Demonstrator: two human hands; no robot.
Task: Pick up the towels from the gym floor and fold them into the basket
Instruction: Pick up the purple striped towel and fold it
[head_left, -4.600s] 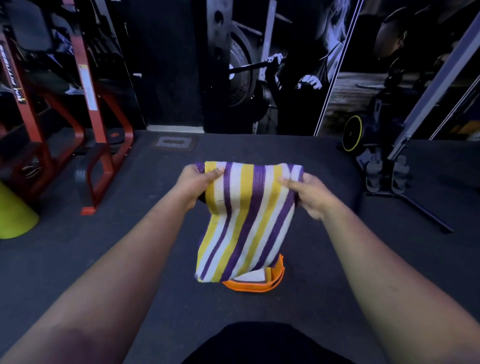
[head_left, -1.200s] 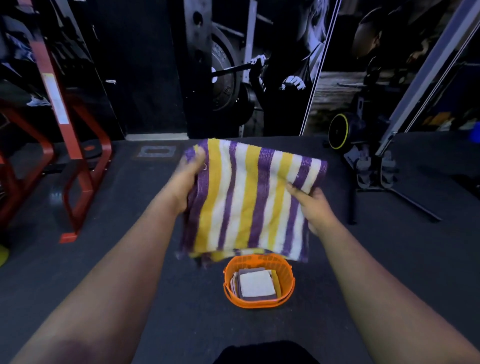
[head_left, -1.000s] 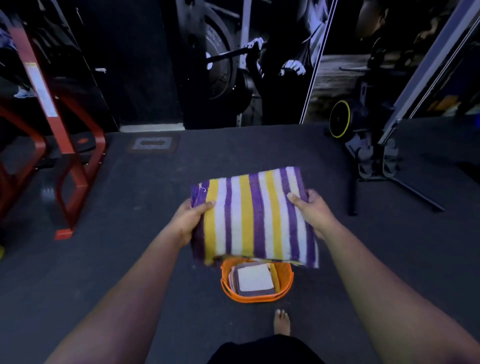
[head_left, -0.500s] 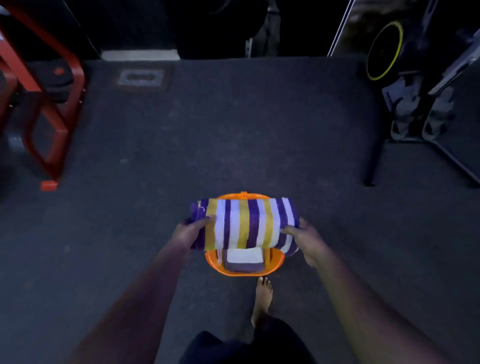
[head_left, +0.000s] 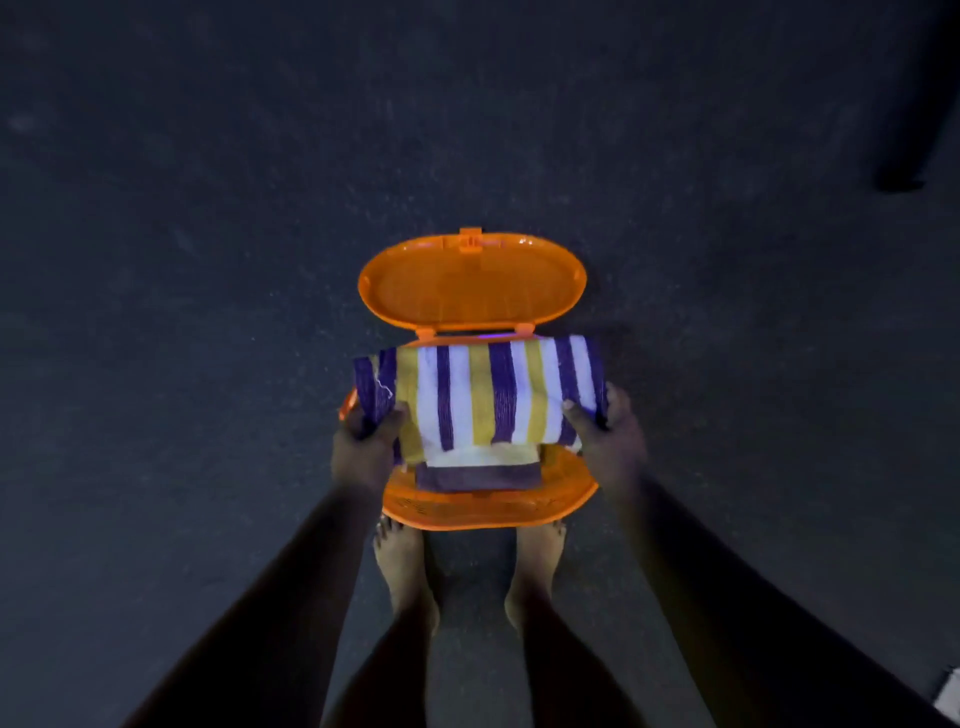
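A folded towel (head_left: 483, 395) with purple, yellow and white stripes lies across the mouth of the orange basket (head_left: 483, 506). My left hand (head_left: 363, 449) grips its left end and my right hand (head_left: 608, 441) grips its right end. Beneath it in the basket lie folded towels, a pale one (head_left: 483, 457) over a dark purple one (head_left: 478, 477). The basket's orange lid (head_left: 470, 280) lies flipped open on the far side.
The basket stands on dark gym flooring (head_left: 208, 260). My two bare feet (head_left: 405, 566) are right behind the basket's near rim. A dark equipment leg (head_left: 914, 130) stands at the upper right.
Both hands have lowered the folded striped towel from chest height down onto the basket. I have bent over, and the view now looks straight down.
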